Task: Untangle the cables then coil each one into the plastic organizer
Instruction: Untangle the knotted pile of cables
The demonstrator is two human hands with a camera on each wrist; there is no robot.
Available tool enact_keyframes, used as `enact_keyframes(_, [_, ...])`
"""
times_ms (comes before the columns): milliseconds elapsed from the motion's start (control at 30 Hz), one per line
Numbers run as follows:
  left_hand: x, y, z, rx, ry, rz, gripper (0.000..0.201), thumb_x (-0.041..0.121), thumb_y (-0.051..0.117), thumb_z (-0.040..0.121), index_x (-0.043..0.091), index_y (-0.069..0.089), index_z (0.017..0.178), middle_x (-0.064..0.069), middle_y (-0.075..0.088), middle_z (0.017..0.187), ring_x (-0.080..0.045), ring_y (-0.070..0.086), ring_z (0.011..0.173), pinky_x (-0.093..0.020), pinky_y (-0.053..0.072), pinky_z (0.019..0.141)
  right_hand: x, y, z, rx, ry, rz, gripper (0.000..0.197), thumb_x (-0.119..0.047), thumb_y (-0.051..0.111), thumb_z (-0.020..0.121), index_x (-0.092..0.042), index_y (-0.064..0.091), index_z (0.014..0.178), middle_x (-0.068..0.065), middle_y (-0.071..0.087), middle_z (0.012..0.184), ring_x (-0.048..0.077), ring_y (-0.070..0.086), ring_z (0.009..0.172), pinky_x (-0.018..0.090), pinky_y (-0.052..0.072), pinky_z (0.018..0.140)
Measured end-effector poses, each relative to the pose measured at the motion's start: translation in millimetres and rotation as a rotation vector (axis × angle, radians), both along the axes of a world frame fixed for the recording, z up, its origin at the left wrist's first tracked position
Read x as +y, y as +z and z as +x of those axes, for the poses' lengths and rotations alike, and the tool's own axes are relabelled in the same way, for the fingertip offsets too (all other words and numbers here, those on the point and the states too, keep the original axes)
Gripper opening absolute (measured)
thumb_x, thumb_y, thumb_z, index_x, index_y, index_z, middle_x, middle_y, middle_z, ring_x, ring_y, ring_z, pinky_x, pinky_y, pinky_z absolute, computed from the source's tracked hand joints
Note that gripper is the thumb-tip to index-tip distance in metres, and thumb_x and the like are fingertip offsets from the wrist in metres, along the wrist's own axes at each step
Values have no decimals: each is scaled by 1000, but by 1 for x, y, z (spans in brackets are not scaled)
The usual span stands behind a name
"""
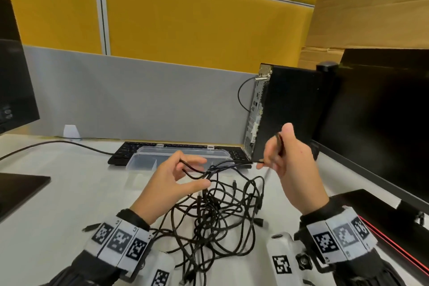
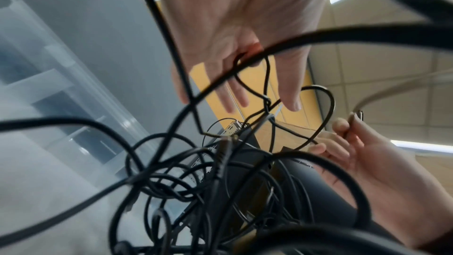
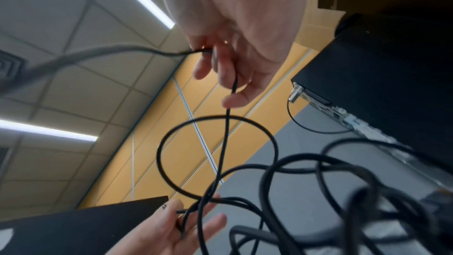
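A tangle of black cables lies on the white desk between my wrists. My left hand hovers over it with fingers and thumb spread; a couple of strands run across its fingers, and in the left wrist view a loop hangs from the fingers. My right hand is raised to the right, thumb up, fingers curled round one black cable that stretches back to the left hand. The clear plastic organizer lies open beyond the left hand, partly on the keyboard.
A black keyboard sits under the organizer. A black computer tower and a monitor stand at the right, another monitor at the left. Black monitor bases flank the desk. A grey and yellow partition stands behind.
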State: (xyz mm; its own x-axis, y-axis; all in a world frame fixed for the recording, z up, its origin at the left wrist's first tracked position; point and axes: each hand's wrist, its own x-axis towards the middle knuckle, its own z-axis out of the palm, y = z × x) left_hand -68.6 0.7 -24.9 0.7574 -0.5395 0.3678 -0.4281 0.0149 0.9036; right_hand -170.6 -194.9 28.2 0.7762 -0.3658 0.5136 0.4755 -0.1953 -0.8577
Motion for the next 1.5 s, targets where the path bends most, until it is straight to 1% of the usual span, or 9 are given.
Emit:
enact_keyframes(100, [1,1,-2,49,-5,-110,45,3,77,68,11,38,87,2,69,109,-17,70,88,-32,54,87,1,-2,-5,110,132,-3,53,-38,33,94,-1,54,63,-4,33,42,7,37,38,30,47,58])
enact_keyframes(300, [-3,1,-6,30,-16,-154,48,-5,72,73,13,29,87,-6,68,102,-28,71,75,-27,56,73,-2,-4,-7,497,-9,-550,28,-21,44,97,-12,60,76,1,57,75,3,46,45,15,44,49])
enact_keyframes(500, [-4,4,-14,34,-113,-158,49,-10,64,78,14,22,82,-11,72,98,-33,70,71,-29,56,71,2,-11,-3,584,-127,-1095,23,-32,42,96,-23,57,81,-1,67,79,9,57,63,21,43,59])
enact_keyframes(833, [-3,0,-12,-1,-151,-96,43,5,72,78,13,30,77,-6,72,99,-32,66,88,-45,55,82,7,-19,8,382,-121,-972,12,-34,63,87,-31,52,87,-10,52,60,3,50,59,16,38,58])
enact_keyframes(967, [3,0,-6,97,-10,-210,27,33,81,65,23,57,59,-8,62,70,-29,68,79,-37,57,79,2,-20,4,288,-344,-961,11,-39,63,85,-31,56,84,-9,54,62,5,52,63,16,37,55])
enact_keyframes(1100, [3,-2,0,189,-32,-271,41,40,76,63,21,42,53,-13,42,56,-24,64,57,-36,56,78,8,-22,1,197,-456,-1002,17,-40,60,87,-30,47,82,-16,50,60,-7,53,70,12,40,60])
enact_keyframes(1233, [4,3,-3,127,-176,-110,9,34,60,76,27,60,81,-3,46,42,-19,52,47,-29,53,77,9,-17,5,188,-384,-1091,9,-39,60,87,-32,60,84,-17,61,77,-1,53,69,22,36,79])
enact_keyframes(1333, [3,-1,-5,10,-257,116,45,5,51,88,40,54,115,-9,64,57,-19,58,59,-28,54,71,13,-12,7,142,-349,-1168,10,-37,59,89,-34,67,84,-14,61,74,1,51,69,16,30,74])
enact_keyframes(1500, [0,-5,-4,-215,-65,204,22,16,63,86,33,59,100,7,48,58,-6,47,57,-23,44,63,12,-6,9,286,-292,-1217,32,-63,43,84,-42,65,95,-14,50,80,1,46,78,28,31,76])
